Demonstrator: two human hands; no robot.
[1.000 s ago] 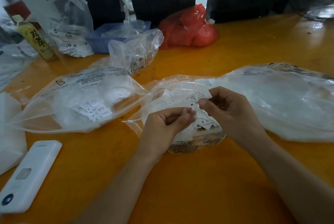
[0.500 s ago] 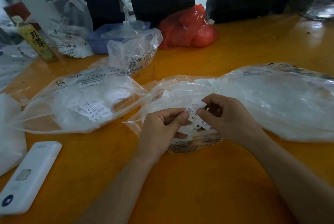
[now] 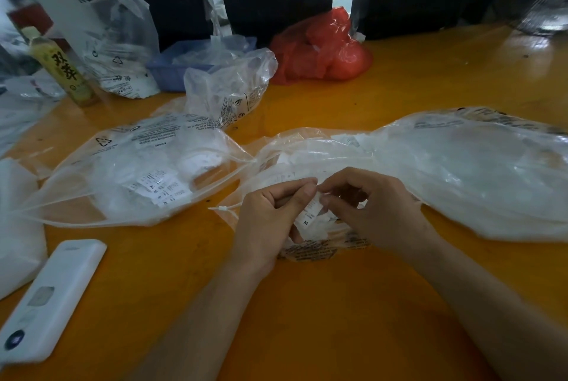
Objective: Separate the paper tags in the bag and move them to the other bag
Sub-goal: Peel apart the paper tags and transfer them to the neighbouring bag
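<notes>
A small white paper tag (image 3: 310, 213) printed with an M hangs between my two hands at the table's middle. My left hand (image 3: 270, 218) pinches its top edge with thumb and forefinger. My right hand (image 3: 368, 211) pinches the same edge from the right. Both hands hover over the mouth of a large clear plastic bag (image 3: 461, 171) that stretches to the right and holds white tags. A second clear bag (image 3: 129, 171) lies to the left with printed tags (image 3: 159, 187) showing through it.
A white remote-like device (image 3: 52, 297) lies at the front left on the orange table (image 3: 338, 304). Behind stand a tea bottle (image 3: 63, 70), a blue tray (image 3: 181, 64), a smaller clear bag (image 3: 230, 89) and a red plastic bag (image 3: 322, 49). White material (image 3: 15, 227) sits at the left edge.
Both hands have drawn lower and closer together. The tag has turned from lying sideways between my fingers to hanging down from them.
</notes>
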